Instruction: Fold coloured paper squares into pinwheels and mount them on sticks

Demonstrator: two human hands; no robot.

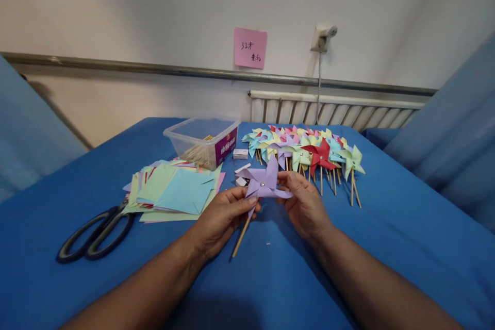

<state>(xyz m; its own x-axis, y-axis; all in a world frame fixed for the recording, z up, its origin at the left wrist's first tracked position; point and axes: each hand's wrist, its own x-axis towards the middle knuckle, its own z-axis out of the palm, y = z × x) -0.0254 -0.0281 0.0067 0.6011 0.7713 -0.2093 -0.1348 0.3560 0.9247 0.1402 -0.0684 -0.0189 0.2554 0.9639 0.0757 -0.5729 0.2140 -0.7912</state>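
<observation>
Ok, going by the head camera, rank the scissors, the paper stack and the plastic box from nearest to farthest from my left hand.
From the left hand:
1. Paper stack, just left of it.
2. Plastic box, behind the stack, toward the wall.
3. Scissors, far left on the blue cloth.

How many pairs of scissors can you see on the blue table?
1. The scissors lie at the table's left, beside the stack of paper squares, left of the left hand. Others could be hidden.
</observation>
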